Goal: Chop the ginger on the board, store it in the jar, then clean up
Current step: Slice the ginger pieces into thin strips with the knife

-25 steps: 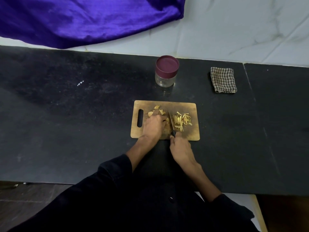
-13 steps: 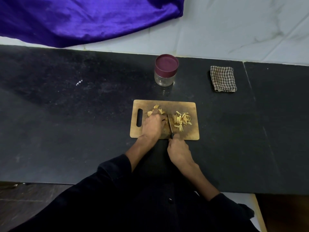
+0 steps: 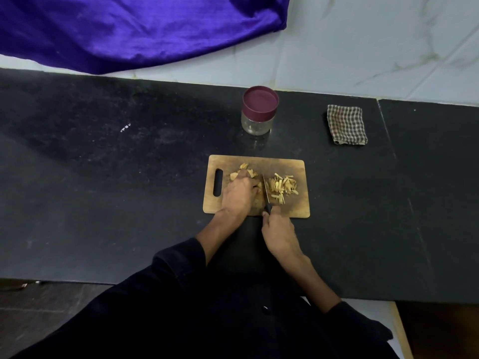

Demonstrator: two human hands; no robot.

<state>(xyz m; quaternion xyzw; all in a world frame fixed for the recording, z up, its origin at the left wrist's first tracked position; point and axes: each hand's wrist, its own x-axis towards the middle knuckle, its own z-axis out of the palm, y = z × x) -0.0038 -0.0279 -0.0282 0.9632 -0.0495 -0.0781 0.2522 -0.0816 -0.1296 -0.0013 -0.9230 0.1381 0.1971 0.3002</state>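
A wooden cutting board (image 3: 298, 167) lies on the black counter. My left hand (image 3: 237, 194) presses down on ginger slices (image 3: 245, 172) at the board's left half, fingers curled over them. My right hand (image 3: 278, 234) grips the dark handle of a knife (image 3: 265, 193), whose blade stands on the board just right of my left fingers. A pile of chopped ginger strips (image 3: 282, 186) lies right of the blade. A clear jar (image 3: 258, 112) with a maroon lid on stands behind the board.
A folded checked cloth (image 3: 346, 124) lies at the back right of the counter (image 3: 103, 190). A purple fabric (image 3: 129, 29) hangs over the white tiled wall at the back left. The counter's front edge runs near my body.
The knife and my right hand have shifted slightly left, closer to my left fingers. The chopped pile and the jar have stayed in place.
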